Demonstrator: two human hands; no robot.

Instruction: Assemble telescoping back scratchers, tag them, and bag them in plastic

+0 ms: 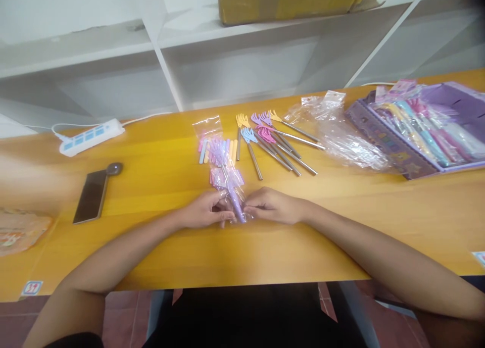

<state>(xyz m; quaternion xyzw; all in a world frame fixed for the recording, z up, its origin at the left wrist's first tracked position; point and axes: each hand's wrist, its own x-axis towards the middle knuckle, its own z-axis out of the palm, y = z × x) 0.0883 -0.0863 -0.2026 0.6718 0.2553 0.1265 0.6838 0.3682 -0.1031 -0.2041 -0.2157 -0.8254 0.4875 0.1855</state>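
Left hand [206,209] and right hand [275,205], half curled, pinch the clear plastic sleeve [241,191] — the purple-handled, silver-stemmed scratcher [235,201] inside lies between them, head far.

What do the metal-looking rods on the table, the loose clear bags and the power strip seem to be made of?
Rods: probably steel, smooth and shiny, with bright streaks along the grey shafts.
Bags: thin, glossy plastic film, see-through and crinkled, with white glints.
Power strip: likely hard plastic, evenly white and smooth; how glossy is unclear.
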